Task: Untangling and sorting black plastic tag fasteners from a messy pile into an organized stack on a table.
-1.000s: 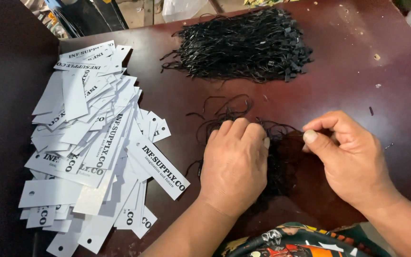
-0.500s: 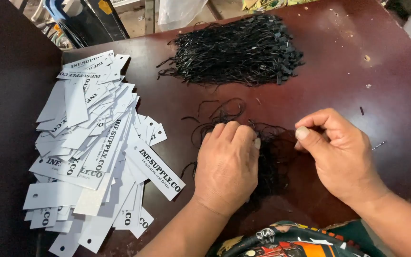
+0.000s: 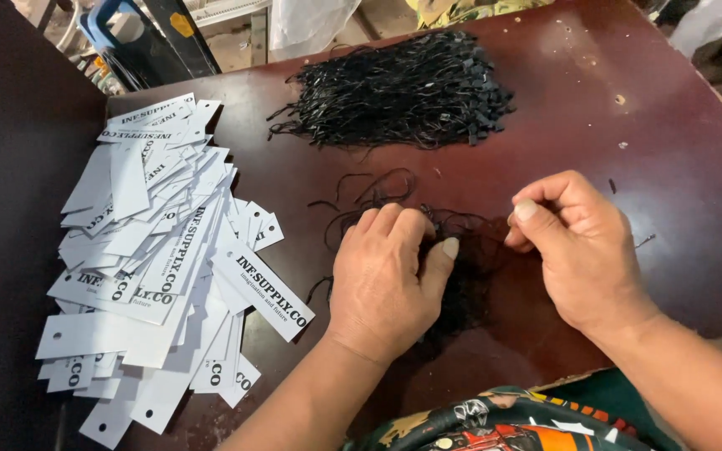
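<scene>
Change: since half a second ago both hands hold much the same spots over the loose cords; the view has shifted slightly, nothing on the table has been displaced.
Nearest: patterned cloth (image 3: pixel 495 422) at the bottom edge, forearms coming up from it.
Left hand (image 3: pixel 386 280): palm down, fingers curled together, pressed flat on the small tangle of black cords (image 3: pixel 461 276); thumb stretched right along the tangle's edge. Whether it pinches a cord underneath is hidden.
Right hand (image 3: pixel 578 250): thumb and forefinger pressed together at the tangle's right edge, seemingly nipping a thin strand; the strand itself is too fine to make out.
Key relation: tangle lies between the hands, mostly under and just right of the left palm; the right fingertips touch its right side, so the right hand is nearer the free ends. Loose loops trail away toward the far side.
Left of hands: fanned heap of white paper tags (image 3: pixel 152 250), long axes mostly running near to far, apart from the tangle.
Far: large bundle of black cords (image 3: pixel 399 100), strands lying left to right, well apart from both hands.
Surface: dark red table (image 3: pixel 678 159).
</scene>
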